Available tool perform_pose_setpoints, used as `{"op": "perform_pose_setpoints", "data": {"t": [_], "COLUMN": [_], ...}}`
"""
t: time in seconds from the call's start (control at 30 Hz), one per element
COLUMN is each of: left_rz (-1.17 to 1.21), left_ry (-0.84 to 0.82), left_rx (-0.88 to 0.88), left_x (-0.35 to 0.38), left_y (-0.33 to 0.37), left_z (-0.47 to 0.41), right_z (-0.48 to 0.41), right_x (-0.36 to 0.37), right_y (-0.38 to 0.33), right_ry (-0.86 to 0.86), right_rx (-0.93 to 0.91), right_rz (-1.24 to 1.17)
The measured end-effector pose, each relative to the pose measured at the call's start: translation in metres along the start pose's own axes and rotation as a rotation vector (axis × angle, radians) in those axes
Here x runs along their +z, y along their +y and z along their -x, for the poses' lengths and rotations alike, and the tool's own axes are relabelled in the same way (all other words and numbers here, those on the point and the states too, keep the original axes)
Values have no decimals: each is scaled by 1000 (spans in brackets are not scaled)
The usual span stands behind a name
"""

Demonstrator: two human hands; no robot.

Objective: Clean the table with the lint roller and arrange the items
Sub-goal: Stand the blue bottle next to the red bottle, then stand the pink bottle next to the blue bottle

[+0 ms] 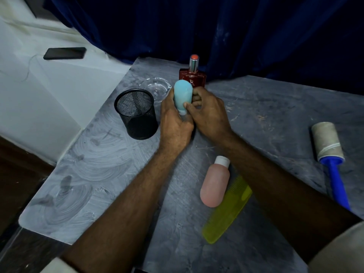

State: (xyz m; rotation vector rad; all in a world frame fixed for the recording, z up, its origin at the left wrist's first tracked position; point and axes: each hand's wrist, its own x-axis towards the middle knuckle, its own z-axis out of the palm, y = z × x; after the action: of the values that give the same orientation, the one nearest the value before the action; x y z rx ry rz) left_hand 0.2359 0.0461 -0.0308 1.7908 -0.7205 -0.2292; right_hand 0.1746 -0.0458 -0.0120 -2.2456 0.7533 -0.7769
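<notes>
Because the yellow comb (226,209) and the pink bottle (215,184) lie nearest, touching each other right under the right forearm, any pull back of that arm should lift first rather than drag across them. Out to the right the lint roller (328,144) rests flat on the surface (98,164), well apart from the rest, its blue handle pointing toward the near side.

Further in, the left grip (174,123) curls round the blue bottle (183,95) from the left. The right grip (208,113) pinches it, thumb in front and fingers behind. The bottle is held cap-down; whether the cap touches the surface I cannot tell.

The step looks like standing it among the items at the back. It is best lowered straight, squared on its cap, and released one side at a time, since a rounded bottle on a small cap may tip.

Room is tight there: the black mesh cup (136,113) sits just left, the glass ashtray (156,87) behind that, the red perfume bottle (193,75) directly behind the fingers. Open room lies right of the perfume; the surface's left edge runs close beside the cup.
</notes>
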Motion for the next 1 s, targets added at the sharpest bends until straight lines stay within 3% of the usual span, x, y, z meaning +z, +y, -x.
{"op": "perform_pose_setpoints", "data": {"t": [0.23,0.47,0.73,1.0], "left_rz": [-27,93,-211,-320], "left_ry": [-46,-190,-368,-496], "left_rx": [-25,-109,29,-31], "left_x": [-7,-39,-61,-50], "left_y": [4,8,25,24], "left_z": [11,74,102,110], "right_z": [10,64,139,169], "right_x": [-17,-78,-113,-104], "right_y": [-10,-16,-16,-15], "right_ry": [-46,64,-73,-218], "right_rx": [47,132,335,452], "right_rz": [3,75,135,242]}}
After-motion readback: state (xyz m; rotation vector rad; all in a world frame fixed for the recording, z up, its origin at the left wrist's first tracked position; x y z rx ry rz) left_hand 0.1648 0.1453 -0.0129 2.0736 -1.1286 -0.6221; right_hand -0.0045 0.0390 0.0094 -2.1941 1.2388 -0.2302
